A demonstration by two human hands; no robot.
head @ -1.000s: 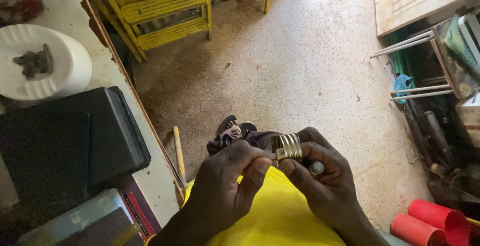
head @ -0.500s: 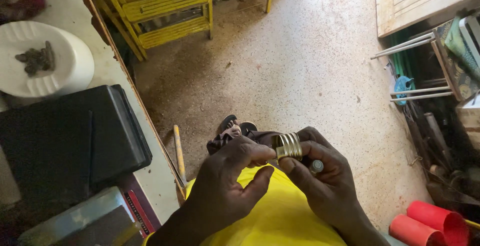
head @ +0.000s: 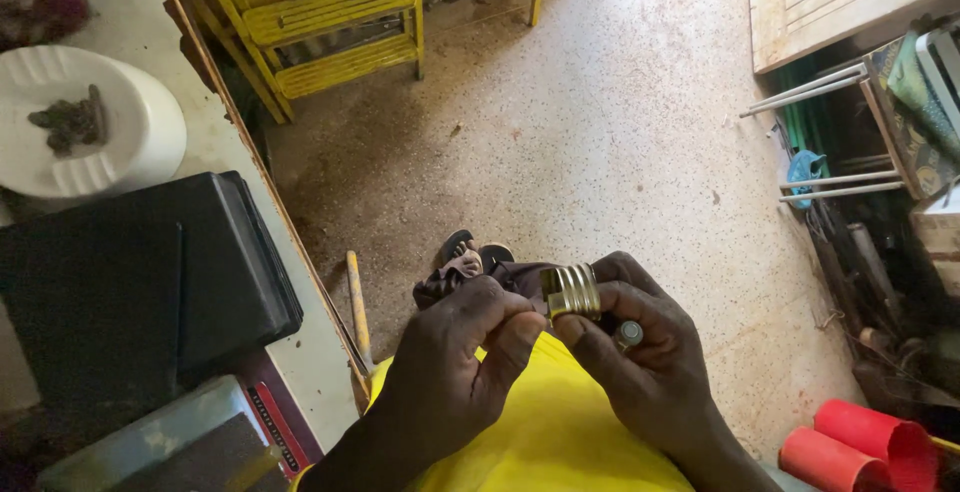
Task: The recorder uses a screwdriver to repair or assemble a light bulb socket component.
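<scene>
1. Left hand (head: 455, 357) and right hand (head: 640, 357) are pinching a ribbed brass ring (head: 571, 292) over the yellow lap (head: 540, 432)
2. Black case (head: 150, 282) and white ashtray (head: 85, 132) are sitting on the bench to the left
3. Speckled floor (head: 600, 142) is lying open ahead; red tubes (head: 860, 442) are crowding the right edge

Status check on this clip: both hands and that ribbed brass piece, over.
Left hand and right hand both pinching ribbed brass fitting over lap. Small silver cap in right fingers. Nothing blocking.

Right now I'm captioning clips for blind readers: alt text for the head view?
Two hands hold a ribbed brass fitting over a yellow-clad lap: left hand pinches its end, right hand cradles it. A black case lies on the bench at left.
</scene>
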